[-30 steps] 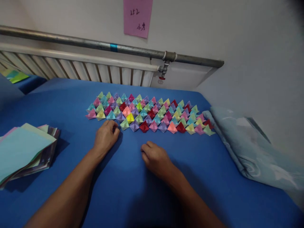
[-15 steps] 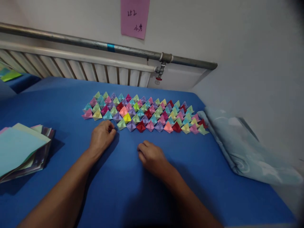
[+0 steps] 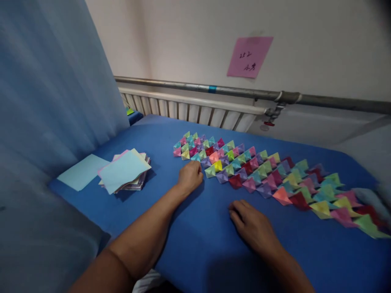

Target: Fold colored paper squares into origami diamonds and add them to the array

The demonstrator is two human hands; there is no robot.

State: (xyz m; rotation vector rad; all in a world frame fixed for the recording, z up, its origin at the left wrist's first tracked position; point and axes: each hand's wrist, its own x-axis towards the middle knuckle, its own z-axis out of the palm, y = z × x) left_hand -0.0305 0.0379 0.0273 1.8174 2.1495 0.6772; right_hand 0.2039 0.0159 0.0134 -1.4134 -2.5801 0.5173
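Note:
Rows of folded paper pieces (image 3: 235, 181) in many colours run across the blue surface (image 3: 195, 228). My left hand (image 3: 190, 177) is closed, its knuckles by the near edge of the rows at their left part, close to a light blue piece; whether anything is inside the fingers is hidden. Lower and to the right, my right hand (image 3: 252, 221) rests on the blue surface with curled fingers, apart from the rows; what it holds, if anything, cannot be made out. A stack of coloured paper sheets (image 3: 124, 171) lies left of my left hand.
A light blue sheet (image 3: 84, 171) lies left of the stack, near a blue curtain (image 3: 55, 101). Behind the surface stand a radiator (image 3: 183, 110) and a metal pipe (image 3: 244, 91) with a red valve. A pink note (image 3: 250, 57) hangs on the wall.
The view has swung left, so the curtain and the single sheet now show and the rows appear farther right. Both hands keep nearly the same places beside the rows.

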